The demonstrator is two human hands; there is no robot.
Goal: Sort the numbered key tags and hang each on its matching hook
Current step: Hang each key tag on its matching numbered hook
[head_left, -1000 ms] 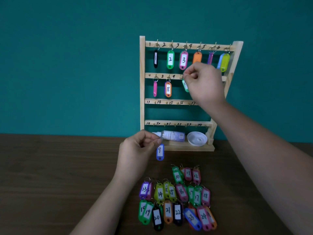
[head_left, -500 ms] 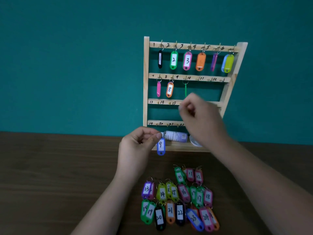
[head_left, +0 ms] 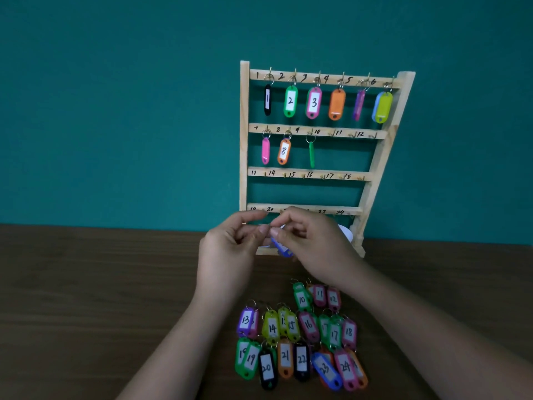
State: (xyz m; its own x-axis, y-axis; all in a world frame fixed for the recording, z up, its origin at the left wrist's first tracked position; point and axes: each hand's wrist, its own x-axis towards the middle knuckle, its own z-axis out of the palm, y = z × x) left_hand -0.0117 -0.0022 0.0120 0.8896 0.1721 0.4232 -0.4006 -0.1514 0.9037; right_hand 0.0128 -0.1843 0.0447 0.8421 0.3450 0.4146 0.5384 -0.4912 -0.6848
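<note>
Glossy plastic key tags (head_left: 300, 342) with metal rings, pale bare-wood rack (head_left: 244, 140), dark matt wooden table (head_left: 86, 298).

One rack (head_left: 244, 140) stands at 1 o'clock, with four rails (head_left: 305, 175). Ten tags (head_left: 290, 101) hang on it: seven from the top rail, two of them sharing the hook (head_left: 388, 84) at its right end, and three from the second rail. Two hands, a left hand (head_left: 227, 255) and a right hand (head_left: 315, 246), meet near the centre and pinch one blue tag (head_left: 284, 251) between them. At 5 o'clock lies one pile (head_left: 272, 327) in three rows, labelled 10 to 24: fifteen numbers. Several numbers show a second tag tucked behind, so the exact total cannot be told. One white dish (head_left: 346, 232) shows at 3 o'clock of the right hand.
</note>
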